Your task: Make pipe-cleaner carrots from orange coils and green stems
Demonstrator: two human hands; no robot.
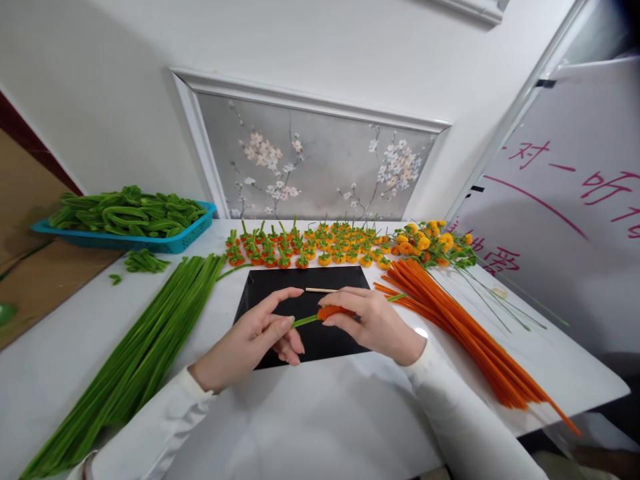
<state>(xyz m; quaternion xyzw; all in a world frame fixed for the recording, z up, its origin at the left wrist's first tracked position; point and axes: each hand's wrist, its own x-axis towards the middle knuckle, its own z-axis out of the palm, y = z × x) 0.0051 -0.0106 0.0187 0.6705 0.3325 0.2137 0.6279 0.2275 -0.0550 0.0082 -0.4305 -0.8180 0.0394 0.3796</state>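
My right hand (367, 317) pinches an orange pipe cleaner (327, 312) that is coiled around a green pipe cleaner (306, 321). The green one sticks out past both sides of the coil, and its right end shows beyond my hand. At the left end, the thumb of my left hand (267, 330) lies on the green pipe cleaner. That hand's index finger is stretched away, and the lower fingers are curled beneath; the grip behind the thumb is partly hidden. A thin pale stick (321, 290) lies behind the coil, its right end near my right fingers. Below both hands is a black mat (320, 350).
Long green pipe cleaners (145, 353) lie left, orange ones (465, 340) right. Rows of small orange and yellow pieces (315, 247) stand behind the mat. A blue basket (187, 239) of green pieces is back left, yellow-orange flowers (430, 241) back right. The white table (565, 360) ends at right.
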